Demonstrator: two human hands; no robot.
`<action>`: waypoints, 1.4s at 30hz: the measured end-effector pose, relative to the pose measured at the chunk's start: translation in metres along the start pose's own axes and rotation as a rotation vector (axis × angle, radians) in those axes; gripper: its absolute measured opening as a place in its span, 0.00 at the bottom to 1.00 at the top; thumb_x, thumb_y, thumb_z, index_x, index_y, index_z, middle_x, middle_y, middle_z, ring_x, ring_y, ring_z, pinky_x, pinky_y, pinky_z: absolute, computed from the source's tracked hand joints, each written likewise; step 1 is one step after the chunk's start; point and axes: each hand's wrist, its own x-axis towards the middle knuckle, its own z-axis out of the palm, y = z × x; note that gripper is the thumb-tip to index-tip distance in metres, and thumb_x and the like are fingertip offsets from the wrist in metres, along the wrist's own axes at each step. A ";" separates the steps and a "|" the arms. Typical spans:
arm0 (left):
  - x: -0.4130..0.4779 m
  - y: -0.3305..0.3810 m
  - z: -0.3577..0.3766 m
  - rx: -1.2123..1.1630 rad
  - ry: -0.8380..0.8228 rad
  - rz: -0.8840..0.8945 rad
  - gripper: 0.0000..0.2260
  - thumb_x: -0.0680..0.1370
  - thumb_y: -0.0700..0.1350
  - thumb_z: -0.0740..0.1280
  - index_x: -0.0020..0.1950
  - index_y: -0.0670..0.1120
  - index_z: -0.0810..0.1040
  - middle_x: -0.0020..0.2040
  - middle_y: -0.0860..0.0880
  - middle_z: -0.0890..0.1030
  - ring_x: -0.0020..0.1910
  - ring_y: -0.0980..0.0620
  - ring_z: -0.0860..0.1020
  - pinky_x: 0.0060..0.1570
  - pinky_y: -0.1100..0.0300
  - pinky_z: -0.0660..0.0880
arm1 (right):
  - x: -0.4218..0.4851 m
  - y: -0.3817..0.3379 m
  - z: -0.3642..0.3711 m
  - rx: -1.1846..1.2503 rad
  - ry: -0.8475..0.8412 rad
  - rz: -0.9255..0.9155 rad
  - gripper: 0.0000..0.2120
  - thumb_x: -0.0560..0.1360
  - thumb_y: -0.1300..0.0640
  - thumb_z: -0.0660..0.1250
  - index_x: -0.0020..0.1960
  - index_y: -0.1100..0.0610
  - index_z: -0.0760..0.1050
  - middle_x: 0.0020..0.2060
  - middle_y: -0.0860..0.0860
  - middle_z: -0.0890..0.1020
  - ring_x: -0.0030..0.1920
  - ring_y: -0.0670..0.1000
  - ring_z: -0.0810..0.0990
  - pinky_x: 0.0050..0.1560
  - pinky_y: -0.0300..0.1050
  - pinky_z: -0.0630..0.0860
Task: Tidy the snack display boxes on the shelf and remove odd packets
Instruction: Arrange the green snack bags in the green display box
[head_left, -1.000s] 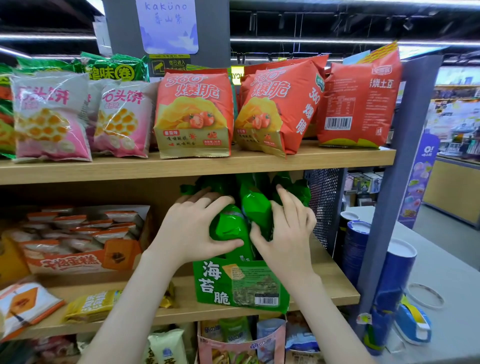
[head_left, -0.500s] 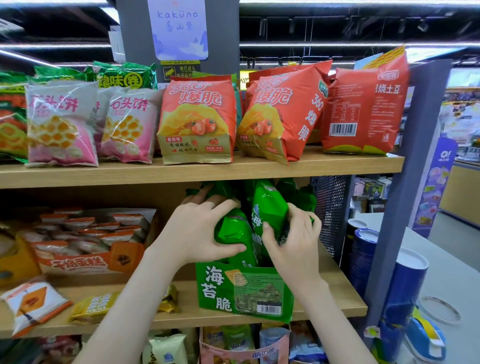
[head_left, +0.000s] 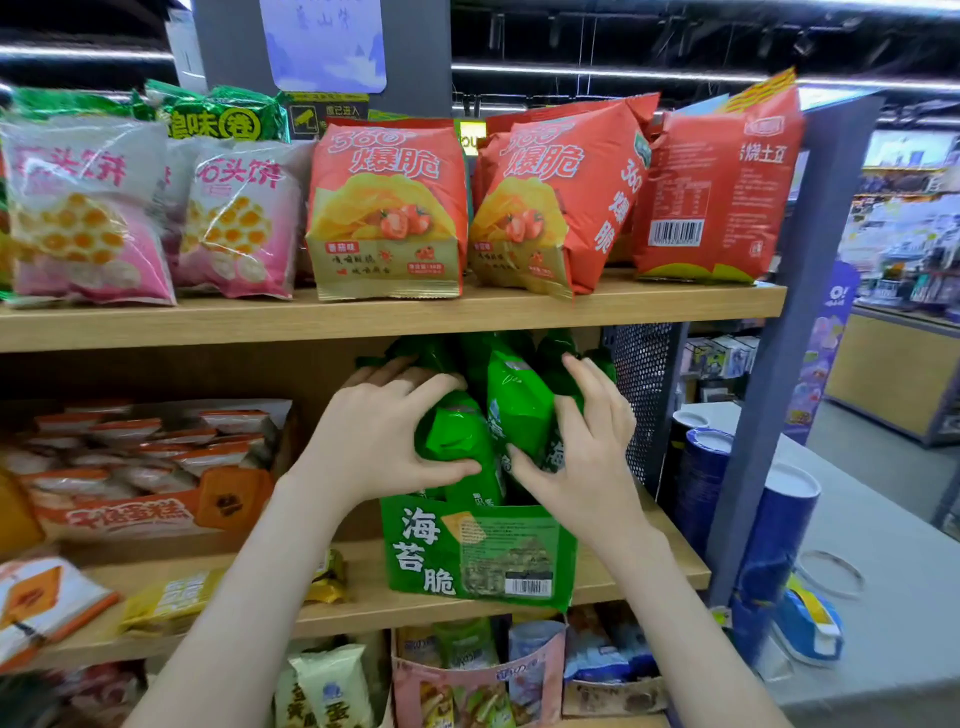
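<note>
A green seaweed-snack display box (head_left: 478, 556) stands on the middle wooden shelf (head_left: 363, 603), filled with upright green packets (head_left: 519, 410). My left hand (head_left: 374, 441) grips the front left green packet (head_left: 452, 431), thumb underneath and fingers over its top. On the right side, my right hand (head_left: 587, 447) curls round the packets, thumb pressed at the middle packet's lower edge. To the left sits an orange cake display box (head_left: 130, 509) holding several white-and-orange packets. A loose yellow packet (head_left: 171, 597) and an orange-white packet (head_left: 36, 597) lie on the shelf in front of it.
The top shelf (head_left: 389, 317) carries pink honeycomb-biscuit bags (head_left: 83, 208) and red crisp bags (head_left: 389, 208). A black mesh panel (head_left: 644, 374) closes the shelf's right end. Blue tubes (head_left: 769, 551) and a tape dispenser (head_left: 810, 623) stand on the grey counter (head_left: 893, 623). More snack boxes (head_left: 478, 675) sit below.
My right hand slid from behind the middle green packet to its right side and spread over the packets there. The left hand kept its grip. The view shifted downwards a little.
</note>
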 end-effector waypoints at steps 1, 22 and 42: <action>0.000 -0.002 0.000 -0.008 0.002 -0.011 0.33 0.66 0.73 0.62 0.60 0.51 0.78 0.47 0.50 0.83 0.47 0.45 0.82 0.46 0.54 0.77 | -0.001 -0.001 -0.001 -0.020 0.025 -0.010 0.20 0.71 0.48 0.68 0.52 0.64 0.76 0.69 0.59 0.68 0.71 0.58 0.64 0.68 0.54 0.60; 0.003 -0.014 0.003 -0.070 -0.193 -0.161 0.37 0.65 0.77 0.56 0.69 0.60 0.71 0.62 0.53 0.78 0.62 0.45 0.75 0.64 0.48 0.69 | -0.013 -0.018 -0.002 0.208 0.077 0.065 0.23 0.70 0.50 0.68 0.62 0.56 0.68 0.62 0.38 0.70 0.68 0.37 0.66 0.75 0.57 0.45; 0.001 -0.009 -0.004 0.042 -0.123 -0.014 0.37 0.65 0.75 0.58 0.62 0.52 0.79 0.47 0.48 0.84 0.44 0.42 0.83 0.40 0.55 0.78 | 0.006 -0.031 -0.021 0.159 -0.318 0.335 0.30 0.66 0.51 0.78 0.63 0.54 0.67 0.52 0.34 0.65 0.59 0.37 0.60 0.69 0.51 0.55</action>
